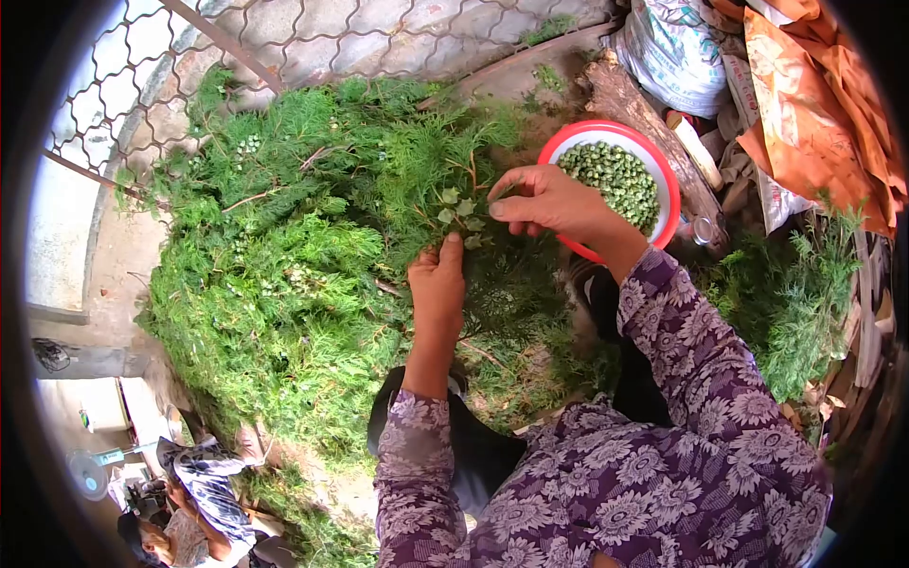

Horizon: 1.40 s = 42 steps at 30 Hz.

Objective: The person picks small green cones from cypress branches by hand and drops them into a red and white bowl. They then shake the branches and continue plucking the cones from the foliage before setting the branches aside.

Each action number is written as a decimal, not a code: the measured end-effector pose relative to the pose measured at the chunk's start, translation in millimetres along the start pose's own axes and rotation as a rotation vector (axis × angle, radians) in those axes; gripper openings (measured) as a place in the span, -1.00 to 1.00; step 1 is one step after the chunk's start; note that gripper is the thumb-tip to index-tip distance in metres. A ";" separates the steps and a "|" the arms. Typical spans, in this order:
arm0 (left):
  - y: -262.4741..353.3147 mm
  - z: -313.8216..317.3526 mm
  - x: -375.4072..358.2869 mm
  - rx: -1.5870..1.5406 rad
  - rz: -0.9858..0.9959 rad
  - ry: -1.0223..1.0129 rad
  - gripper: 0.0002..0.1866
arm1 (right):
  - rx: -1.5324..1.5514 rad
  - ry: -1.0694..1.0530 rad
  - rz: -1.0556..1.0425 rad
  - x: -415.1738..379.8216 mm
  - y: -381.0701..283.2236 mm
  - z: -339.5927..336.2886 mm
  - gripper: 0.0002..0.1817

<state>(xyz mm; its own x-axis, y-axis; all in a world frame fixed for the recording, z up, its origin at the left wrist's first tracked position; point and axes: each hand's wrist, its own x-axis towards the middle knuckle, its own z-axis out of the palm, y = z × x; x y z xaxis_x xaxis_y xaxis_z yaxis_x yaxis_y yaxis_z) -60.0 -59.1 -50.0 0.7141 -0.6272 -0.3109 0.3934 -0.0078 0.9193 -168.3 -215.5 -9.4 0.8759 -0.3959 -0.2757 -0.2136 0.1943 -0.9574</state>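
Observation:
My left hand (437,284) is closed, its thumb pressed against the fingers on a conifer sprig (473,170) with feathery green leaves. A cluster of pale green cones (457,210) sits on the sprig just beyond my left thumb. To the right of the cones is my right hand (554,201), its thumb and forefinger curved with a small gap between their tips. I see nothing held in it. Close behind that hand stands a white basin with a red rim (674,194), holding many small green cones (611,180). The right forearm partly covers the basin.
A large heap of cut conifer branches (284,312) spreads ahead and left. Beyond it is a wire mesh (312,38). A log (653,123), a white sack (672,57) and orange sheeting (814,104) lie at right. Another person (194,511) is at lower left.

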 end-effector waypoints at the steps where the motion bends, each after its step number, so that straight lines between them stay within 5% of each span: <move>1: -1.3 4.1 -1.8 0.015 0.059 -0.010 -0.83 | 0.002 0.002 0.000 2.0 2.8 2.6 -0.62; 6: -7.6 6.9 -3.2 0.103 0.183 -0.067 -0.82 | -0.427 0.122 -0.205 14.3 24.3 13.5 -0.64; 11: -1.6 5.3 -3.1 0.344 0.268 -0.043 -0.78 | -0.303 0.213 -0.180 13.6 25.6 23.1 -0.65; 15: -9.6 4.7 -1.9 0.221 0.255 -0.015 -0.76 | -0.158 0.195 -0.182 21.0 36.6 25.1 -0.65; 17: -13.2 -7.1 3.2 0.490 0.180 -0.069 -0.77 | -0.168 0.225 -0.175 22.4 38.5 23.4 -0.60; 25: -13.1 -2.0 0.5 0.349 0.198 -0.049 -0.78 | -0.276 0.269 -0.210 19.7 37.0 26.1 -0.60; 28: -10.8 -0.2 -1.9 0.241 0.170 -0.026 -0.77 | -0.205 0.233 -0.263 23.5 38.1 25.1 -0.59; 30: -6.1 0.7 -4.7 0.148 0.125 -0.033 -0.79 | -0.102 0.091 -0.048 16.7 25.8 19.4 -0.64; 37: 1.6 0.0 -4.8 0.128 -0.044 -0.031 -0.78 | -0.041 0.054 0.092 7.7 12.1 3.1 -0.81; 39: 5.1 -4.1 -3.1 0.202 -0.055 0.062 -0.76 | 0.413 -0.165 0.098 3.2 6.9 -9.0 -0.85; 42: 5.3 -12.2 -0.3 0.072 -0.049 0.098 -0.69 | 0.600 -0.189 0.081 -2.6 2.1 -11.8 -0.88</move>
<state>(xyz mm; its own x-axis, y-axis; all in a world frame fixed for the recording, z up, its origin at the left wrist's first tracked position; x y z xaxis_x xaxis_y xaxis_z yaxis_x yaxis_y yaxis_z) -51.1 -49.4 -48.0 0.7497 -0.5455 -0.3747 0.3892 -0.0946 0.9163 -176.1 -224.7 -11.7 0.9402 -0.2044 -0.2726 -0.0505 0.7076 -0.7048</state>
